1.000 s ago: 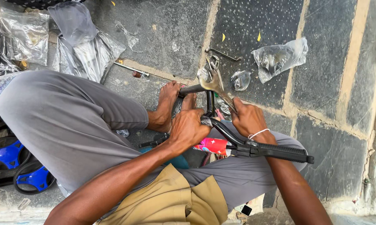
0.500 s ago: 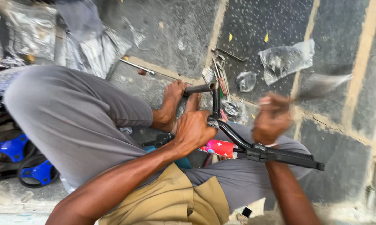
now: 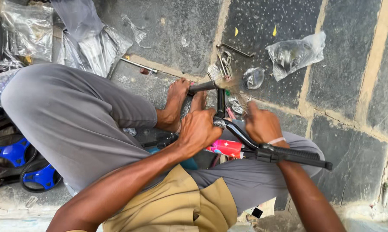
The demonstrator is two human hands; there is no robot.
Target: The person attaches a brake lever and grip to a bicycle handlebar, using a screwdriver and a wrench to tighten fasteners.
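Where the picture's left edge begins, blue plastic wheels (image 3: 11, 151) lie on the floor (image 3: 185, 30) beside crumpled clear plastic bags (image 3: 26, 30), with the person's grey-trousered knee (image 3: 69, 111) beside them. Near the middle, bare feet (image 3: 177, 103) rest against one grip of a black handlebar (image 3: 241, 135). The left hand (image 3: 199, 131) is closed around the handlebar's bend. Just right of it, the right hand (image 3: 262, 125) is curled around a blurred tool (image 3: 235, 92) at the handlebar's upright stem; what kind of tool cannot be told. The bar's other grip juts rightward over the thigh. Farther right, loose metal tools (image 3: 226, 58) and a clear bag of parts (image 3: 295, 53) lie on the dark stone.
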